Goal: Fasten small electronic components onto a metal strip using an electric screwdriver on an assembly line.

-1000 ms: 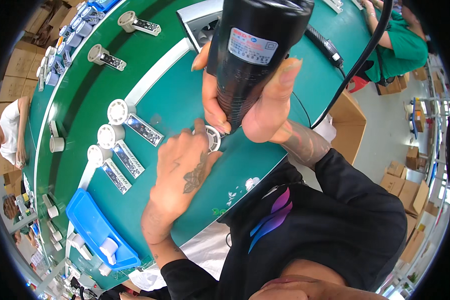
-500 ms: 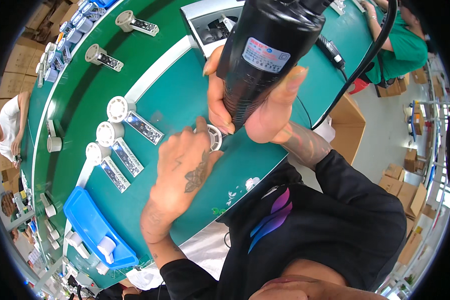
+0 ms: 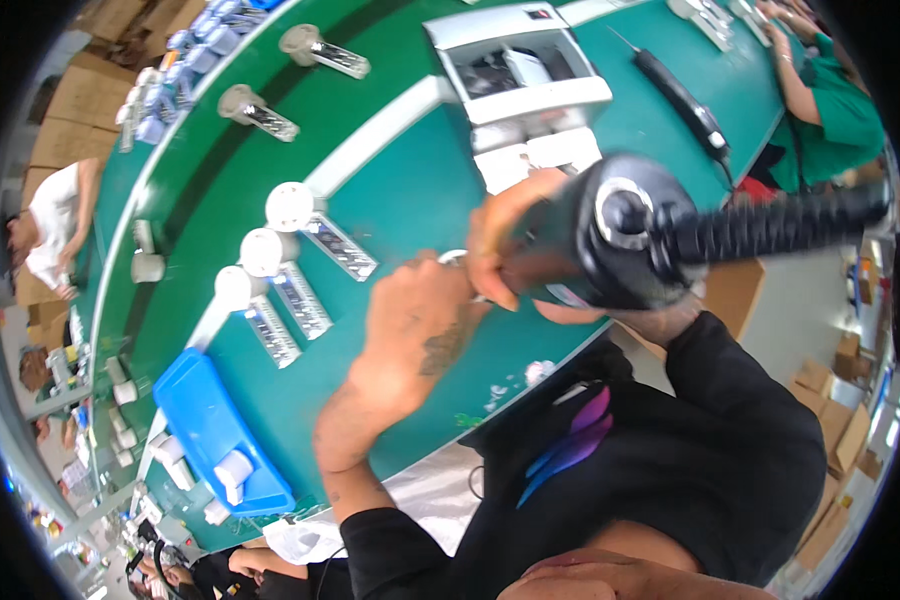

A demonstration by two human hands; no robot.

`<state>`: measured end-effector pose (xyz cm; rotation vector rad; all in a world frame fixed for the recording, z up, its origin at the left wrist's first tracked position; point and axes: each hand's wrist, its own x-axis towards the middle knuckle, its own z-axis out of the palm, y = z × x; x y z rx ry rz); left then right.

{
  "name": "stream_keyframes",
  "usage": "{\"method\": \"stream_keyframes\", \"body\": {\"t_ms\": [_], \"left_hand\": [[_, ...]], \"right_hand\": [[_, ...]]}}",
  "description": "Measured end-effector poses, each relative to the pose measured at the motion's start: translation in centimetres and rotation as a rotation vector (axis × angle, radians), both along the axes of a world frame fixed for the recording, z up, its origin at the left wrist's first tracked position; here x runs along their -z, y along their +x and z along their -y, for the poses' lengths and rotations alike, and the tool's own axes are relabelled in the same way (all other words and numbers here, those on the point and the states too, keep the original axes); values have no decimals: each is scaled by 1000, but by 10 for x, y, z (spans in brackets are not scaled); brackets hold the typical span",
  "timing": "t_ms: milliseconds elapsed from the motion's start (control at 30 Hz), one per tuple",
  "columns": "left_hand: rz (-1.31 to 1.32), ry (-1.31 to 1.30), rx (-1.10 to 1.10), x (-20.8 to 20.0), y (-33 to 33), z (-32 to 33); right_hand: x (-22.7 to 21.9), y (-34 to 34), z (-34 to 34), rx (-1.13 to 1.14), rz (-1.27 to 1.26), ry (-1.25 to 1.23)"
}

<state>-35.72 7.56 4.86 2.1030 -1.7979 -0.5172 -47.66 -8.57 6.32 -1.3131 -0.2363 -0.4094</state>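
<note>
On the black tool [image 3: 595,250], a label sliver [image 3: 567,294] (unreadable) shows.

The driver [image 3: 592,250] in the right hand [image 3: 500,228] has tipped, turning its end cap [image 3: 625,208] and ribbed cord [image 3: 780,228] into view. The fan [image 3: 453,257] by the left hand [image 3: 415,320] is more hidden; the white box [image 3: 540,105] shows more fully.

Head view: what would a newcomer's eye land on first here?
Most likely the big black tool right of centre, gripped in the right hand, with the left hand just to its left. Next, probably, the bright blue tray at lower left. Then the white box at the top, slightly right of centre.
</note>
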Motion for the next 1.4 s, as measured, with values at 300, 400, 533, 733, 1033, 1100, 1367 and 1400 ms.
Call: {"method": "stream_keyframes", "body": {"t_ms": [300, 400, 533, 733, 1033, 1100, 1367, 1400], "left_hand": [[-27, 126, -186, -65, 20, -22], [-220, 57, -584, -69, 80, -46], [25, 235, -953, -55, 191, -12], [-60, 286, -1140, 19, 342, 29], [363, 341, -511, 47, 337, 108], [223, 193, -508, 24, 331, 96], [235, -11, -134, -95, 184, 39], [270, 25, -162, -100, 158, 17]], "right_hand": [[10, -18, 63, -129, 466, 690], [20, -20, 70, 25, 428, 763], [26, -12, 66, -95, 371, 894], [23, -15, 63, -91, 272, 1014], [33, -25, 71, -150, 262, 1050], [25, -23, 65, -66, 196, 1058], [0, -44, 81, 202, 475, 724], [-9, -41, 72, 413, 395, 569]]}}
